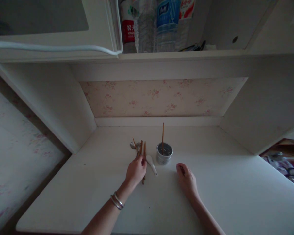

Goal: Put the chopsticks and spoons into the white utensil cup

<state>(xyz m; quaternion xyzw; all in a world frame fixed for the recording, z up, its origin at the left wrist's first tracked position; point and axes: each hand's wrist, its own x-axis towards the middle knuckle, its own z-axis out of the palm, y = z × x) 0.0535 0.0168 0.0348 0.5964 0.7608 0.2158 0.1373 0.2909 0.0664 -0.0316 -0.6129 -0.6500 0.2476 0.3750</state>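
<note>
My left hand (136,170) is closed over a small bunch of wooden chopsticks (144,148), its fingertips pinched on them; exactly how many it grips is hidden. One thinner chopstick (135,143) slants up to the left from behind the fingers. Metal spoons (132,145) lie just beyond that hand, partly covered. A white soup spoon (152,165) rests to the right of the chopsticks. Further right, a perforated metal cup (163,160) stands upright with a single chopstick (163,135) in it. My right hand (186,179) rests near the cup, fingers curled, with nothing visible in them.
The white tabletop (107,195) is bounded by side panels and a low back strip (159,121). An overhead shelf (176,56) carries several plastic bottles (168,26). A cabinet door with a pale edge strip (63,48) hangs at upper left. Assorted items (286,166) are beyond the right edge.
</note>
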